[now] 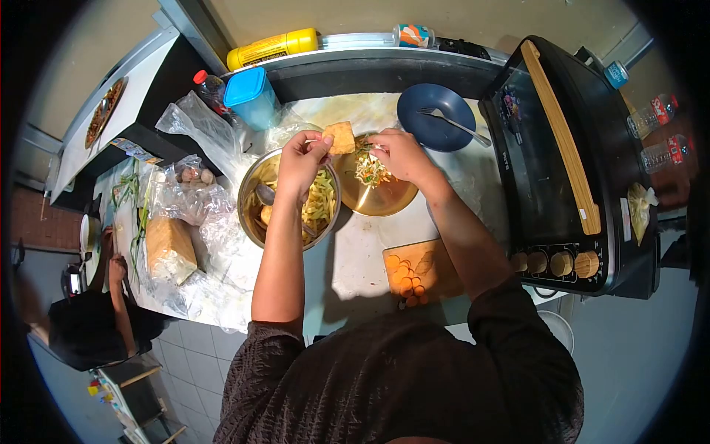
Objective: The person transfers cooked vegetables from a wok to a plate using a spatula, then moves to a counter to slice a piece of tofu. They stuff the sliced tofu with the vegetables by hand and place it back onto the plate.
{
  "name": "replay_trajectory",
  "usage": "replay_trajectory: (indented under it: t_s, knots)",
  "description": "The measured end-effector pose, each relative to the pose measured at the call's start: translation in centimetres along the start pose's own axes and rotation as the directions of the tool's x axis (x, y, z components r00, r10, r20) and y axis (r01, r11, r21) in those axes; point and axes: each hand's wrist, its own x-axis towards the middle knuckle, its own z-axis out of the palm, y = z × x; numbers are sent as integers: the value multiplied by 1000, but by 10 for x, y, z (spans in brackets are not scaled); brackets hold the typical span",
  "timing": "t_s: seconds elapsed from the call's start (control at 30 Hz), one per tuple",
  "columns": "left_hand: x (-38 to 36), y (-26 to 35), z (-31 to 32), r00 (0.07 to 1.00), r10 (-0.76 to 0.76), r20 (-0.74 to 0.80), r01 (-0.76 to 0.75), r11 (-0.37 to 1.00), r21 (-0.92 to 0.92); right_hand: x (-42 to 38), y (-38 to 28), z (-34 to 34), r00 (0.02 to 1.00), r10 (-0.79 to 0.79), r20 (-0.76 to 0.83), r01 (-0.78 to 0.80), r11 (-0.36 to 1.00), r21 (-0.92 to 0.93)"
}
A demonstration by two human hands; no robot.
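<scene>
My left hand (pixel 302 161) pinches a square golden-brown piece of fried tofu (pixel 340 138) between thumb and fingers. My right hand (pixel 401 155) has its fingers closed on shredded vegetables (pixel 369 172), a mix of pale and orange strips, over an amber glass plate (pixel 384 205). Under my left forearm stands a steel bowl (pixel 247 222) with pale green strips and golden pieces in it. A spoon (pixel 265 194) leans inside that bowl. Closer to my body, orange carrot slices (pixel 403 280) lie on a wooden cutting board (pixel 436 259).
A dark blue plate (pixel 421 111) with a fork stands at the back, beside a black oven (pixel 551 163) on the right. Plastic bags (pixel 211 214), a loaf-shaped package (pixel 170 248) and a blue-lidded container (pixel 249 96) crowd the left. Another person (pixel 96 325) is at far left.
</scene>
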Motion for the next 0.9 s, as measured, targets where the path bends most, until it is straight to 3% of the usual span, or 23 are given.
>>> replay_trajectory:
  t_s: [0.2, 0.33, 0.4, 0.43, 0.5, 0.63, 0.7, 0.73, 0.9]
  knots:
    - [-4, 5, -4, 999, -21, 26, 22, 999, -43, 2, -9, -2, 985, 171, 16, -169, 984, -52]
    - [-8, 9, -3, 982, -151, 116, 176, 952, -250, 2, -16, -12, 987, 149, 58, -141, 982, -127]
    - [-7, 8, -5, 972, -185, 147, 222, 928, -300, 3, -24, -15, 992, 99, -75, -90, 989, 117]
    - [-6, 6, -6, 962, -201, 183, 250, 919, -305, 3, -29, -19, 992, 101, -74, -92, 989, 116]
    - [-7, 6, -6, 951, -217, 219, 278, 910, -309, 5, -40, -28, 997, 19, -78, 5, 953, 302]
    - [-4, 2, -5, 927, -254, 276, 330, 902, -279, 5, -54, -34, 998, -4, -61, 26, 934, 357]
    - [-4, 2, -3, 913, -260, 315, 346, 903, -257, 4, -49, -31, 977, -147, -157, 185, 946, 266]
    - [-6, 6, -1, 911, -275, 307, 353, 905, -237, 5, -48, -30, 976, -148, -159, 186, 946, 265]
    - [-4, 4, -4, 908, -307, 286, 370, 907, -200, 3, -46, -32, 979, -205, -4, 202, 959, 200]
